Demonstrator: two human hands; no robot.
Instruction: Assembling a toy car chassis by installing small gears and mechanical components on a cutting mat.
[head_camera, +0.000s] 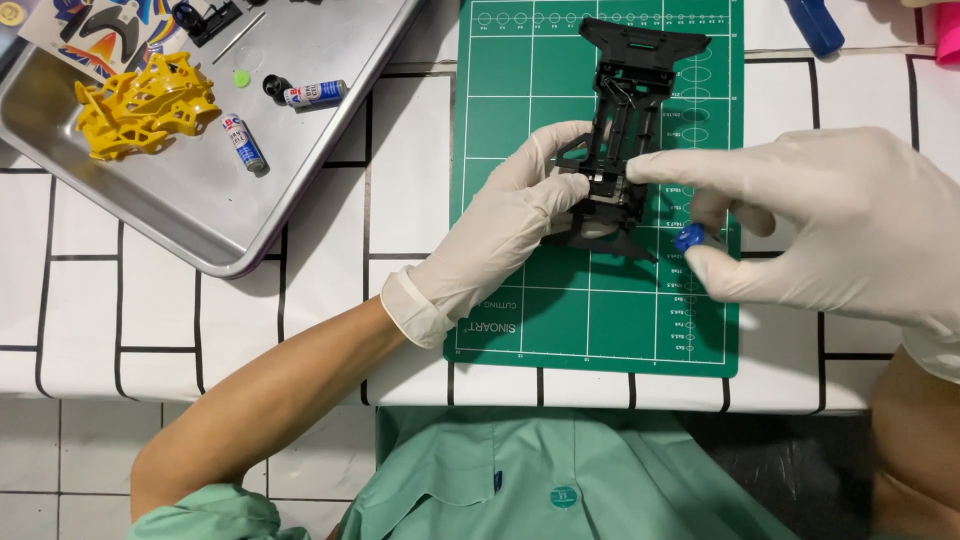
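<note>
While the left hand (515, 215) clamps the black chassis (628, 130), right fingertips pinch a blue part (689, 237).
Chassis looks light, stiff, brittle; best gripped by its side rails.

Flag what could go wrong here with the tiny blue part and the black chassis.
1. The small blue plastic part, pinched only at the right hand's gloved fingertips, could slip and roll off the green cutting mat.
2. The black plastic chassis, steadied only at its near end by the left hand, may pivot when pressed.
</note>
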